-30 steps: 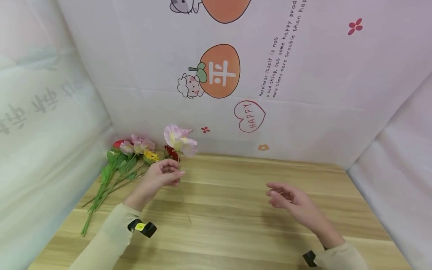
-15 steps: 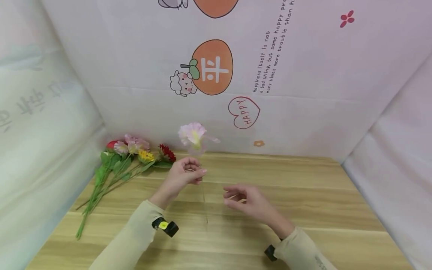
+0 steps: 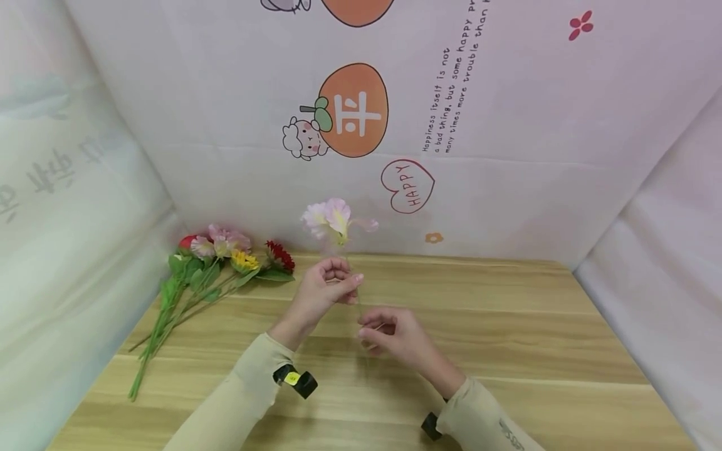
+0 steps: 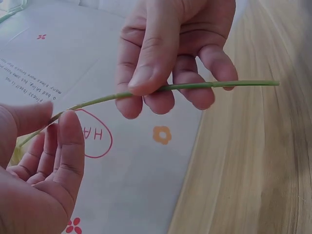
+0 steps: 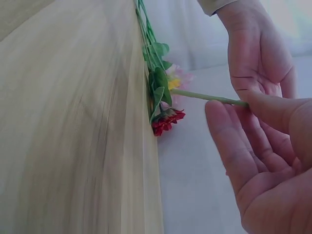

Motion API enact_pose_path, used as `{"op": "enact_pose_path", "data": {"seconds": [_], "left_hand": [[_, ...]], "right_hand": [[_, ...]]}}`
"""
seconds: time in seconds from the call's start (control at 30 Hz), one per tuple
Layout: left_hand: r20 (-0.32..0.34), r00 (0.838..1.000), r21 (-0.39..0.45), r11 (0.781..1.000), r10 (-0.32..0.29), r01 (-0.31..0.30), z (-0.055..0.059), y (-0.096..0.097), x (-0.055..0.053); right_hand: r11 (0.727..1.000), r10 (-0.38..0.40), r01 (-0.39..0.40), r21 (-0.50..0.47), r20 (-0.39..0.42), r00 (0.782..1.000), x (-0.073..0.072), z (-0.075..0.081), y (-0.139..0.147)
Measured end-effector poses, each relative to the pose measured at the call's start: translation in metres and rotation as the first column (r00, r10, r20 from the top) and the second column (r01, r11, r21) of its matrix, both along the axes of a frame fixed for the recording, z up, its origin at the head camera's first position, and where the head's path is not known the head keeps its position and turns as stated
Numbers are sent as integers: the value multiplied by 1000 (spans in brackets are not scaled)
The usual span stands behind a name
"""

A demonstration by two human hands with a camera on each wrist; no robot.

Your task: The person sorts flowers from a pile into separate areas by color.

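Note:
A pale pink flower (image 3: 337, 220) with a long thin green stem (image 4: 190, 86) is held upright above the table, its bloom at the top. My left hand (image 3: 324, 289) pinches the stem just below the bloom, between thumb and fingers. Lower on the same stem, my right hand (image 3: 397, 335) pinches it with the thumb on one side and fingertips on the other. In the left wrist view the stem's cut end sticks out past the right hand (image 4: 165, 44). Only a yellowish edge of the bloom shows there, behind the left hand (image 4: 48, 170).
At the table's back left lie several flowers: a dark red flower (image 3: 280, 255), a yellow flower (image 3: 244, 261), pink blooms (image 3: 228, 240) and green stems (image 3: 149, 357). The wooden table (image 3: 507, 326) meets a printed white cloth (image 3: 507, 200) behind, with cloth at both sides.
My left hand has carried the pink flower to the right, away from the lying flowers. My right hand has come in from the right and taken hold of the stem's lower part.

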State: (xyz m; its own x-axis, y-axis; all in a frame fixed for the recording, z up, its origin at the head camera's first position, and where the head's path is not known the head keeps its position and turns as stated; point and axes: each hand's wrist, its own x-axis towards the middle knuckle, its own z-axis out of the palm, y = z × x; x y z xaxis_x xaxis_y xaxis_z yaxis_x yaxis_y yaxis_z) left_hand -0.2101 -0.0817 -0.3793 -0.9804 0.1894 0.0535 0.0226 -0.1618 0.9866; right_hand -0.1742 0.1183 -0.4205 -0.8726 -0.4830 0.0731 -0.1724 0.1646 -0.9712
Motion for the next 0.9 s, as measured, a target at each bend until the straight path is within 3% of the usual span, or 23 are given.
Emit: {"op": "enact_pose_path", "data": {"seconds": [0.3,0.67,0.77,0.9], "left_hand": [[-7,999,87,996,35,-34,-2,5,-1],[-5,1000,96,995,-8,8,-3,16,0],[-26,999,59,998,-25,26,-4,15,1],[-58,997,-70,996,-52,48,-8,7,5]], "right_hand": [[999,-26,27,-35,23,999,1,3,0],[991,-87,93,-97,59,994,0,-1,8],[987,-99,106,-124,61,993,-1,0,15],[980,-122,131,-147,72,990,-5,2,29]]}}
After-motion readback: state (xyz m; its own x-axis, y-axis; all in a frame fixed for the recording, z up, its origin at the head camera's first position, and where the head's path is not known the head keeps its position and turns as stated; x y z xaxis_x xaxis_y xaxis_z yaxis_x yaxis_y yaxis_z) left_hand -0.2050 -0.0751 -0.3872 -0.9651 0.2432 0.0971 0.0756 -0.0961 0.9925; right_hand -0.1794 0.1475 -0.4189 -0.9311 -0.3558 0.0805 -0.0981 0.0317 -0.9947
